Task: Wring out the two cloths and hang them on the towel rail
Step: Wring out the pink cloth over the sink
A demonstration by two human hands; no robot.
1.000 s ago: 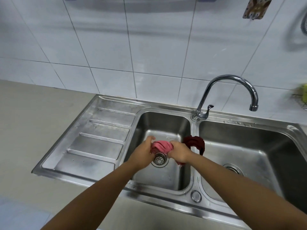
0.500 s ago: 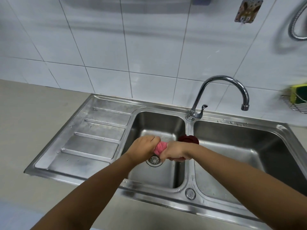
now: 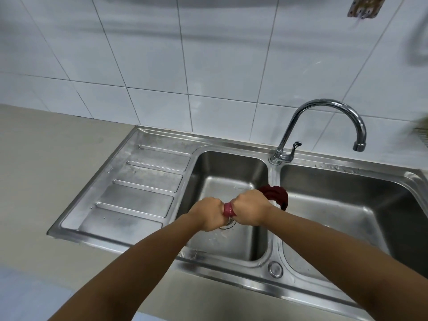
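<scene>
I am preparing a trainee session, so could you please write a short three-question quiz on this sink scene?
1. True or false: water is running from the faucet.
2. Over which basin are both hands wringing the pink cloth: A left basin, B right basin, C the drainboard?
3. Where does the dark red cloth lie?

Key: 1 false. 2 A. 3 On the divider between the basins, behind the right hand; the left hand takes the pink cloth's other end.

Both forearms extended forward and converging. Left hand (image 3: pixel 206 213) and right hand (image 3: pixel 251 210) clenched into fists, knuckles up, set close side by side with a narrow gap between them; each fist closed on the pink cloth (image 3: pixel 228 209), wrists level
</scene>
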